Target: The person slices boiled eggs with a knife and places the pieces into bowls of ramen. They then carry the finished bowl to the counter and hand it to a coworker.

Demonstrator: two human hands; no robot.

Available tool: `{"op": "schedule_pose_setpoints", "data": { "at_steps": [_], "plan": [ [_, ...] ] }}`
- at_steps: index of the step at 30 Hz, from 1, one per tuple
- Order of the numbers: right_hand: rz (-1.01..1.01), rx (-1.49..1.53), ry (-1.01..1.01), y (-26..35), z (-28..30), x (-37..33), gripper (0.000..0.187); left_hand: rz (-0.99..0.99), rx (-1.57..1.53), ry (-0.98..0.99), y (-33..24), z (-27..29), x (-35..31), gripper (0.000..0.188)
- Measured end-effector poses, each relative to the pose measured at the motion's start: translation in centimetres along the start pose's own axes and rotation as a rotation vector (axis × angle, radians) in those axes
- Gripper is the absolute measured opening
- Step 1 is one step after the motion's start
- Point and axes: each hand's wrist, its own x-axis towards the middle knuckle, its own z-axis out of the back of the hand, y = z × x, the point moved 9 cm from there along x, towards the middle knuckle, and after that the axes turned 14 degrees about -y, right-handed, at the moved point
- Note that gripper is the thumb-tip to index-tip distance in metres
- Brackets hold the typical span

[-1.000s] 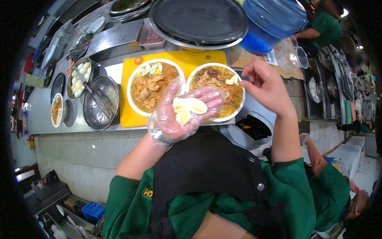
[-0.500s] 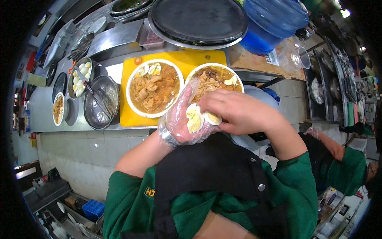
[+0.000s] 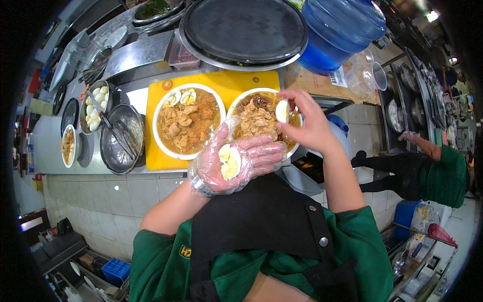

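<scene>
We're looking along a grey counter (image 3: 50, 148), and across its near edge sits the big yellow cutting board (image 3: 241, 80). Beyond it, on the far side, we've got a broad round black lid (image 3: 245, 26), and to the right of that a blue plastic jug (image 3: 339, 32). Down on the board, two white bowls side by side! The left bowl (image 3: 155, 121) is full of brown sauce and meat chunks; the right bowl (image 3: 256, 91) is heaped with meat slices. Off the board to the left we find a dark pan (image 3: 113, 151), then a metal bowl (image 3: 114, 95) of peeled eggs (image 3: 93, 120), and further left and nearer, a small white bowl (image 3: 77, 151) of food.

Now to the hands. The left hand (image 3: 244, 158), in a clear plastic glove, lies flat, palm up, fingers stretched out to the right, over the near side of the right bowl. The right hand (image 3: 309, 121) is pinching a piece of egg (image 3: 282, 110) between thumb and fingers, at the far right part of that bowl; whether it touches the food, we can't quite tell. On the gloved palm rest more egg pieces (image 3: 231, 163), loose and ungripped, and at the far side of the left bowl we spot cut egg (image 3: 187, 96) on the sauce.
</scene>
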Motion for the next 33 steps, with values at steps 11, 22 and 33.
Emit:
{"op": "schedule_pose_setpoints", "data": {
  "at_steps": [11,22,33],
  "plan": [
    [-0.018,-0.572,-0.185,-4.6,-1.9,0.2,0.051,-0.097,0.002,-0.114,-2.3,-0.6,-1.6,0.093],
    [0.387,-0.003,0.054,10.8,-1.1,-1.8,0.051,0.041,-0.011,0.041,-1.2,-2.2,0.2,0.085],
    [0.271,-0.016,0.127,10.3,-4.0,-3.3,0.074,0.005,-0.07,0.041,-0.1,-2.2,1.1,0.066]
  ]
}}
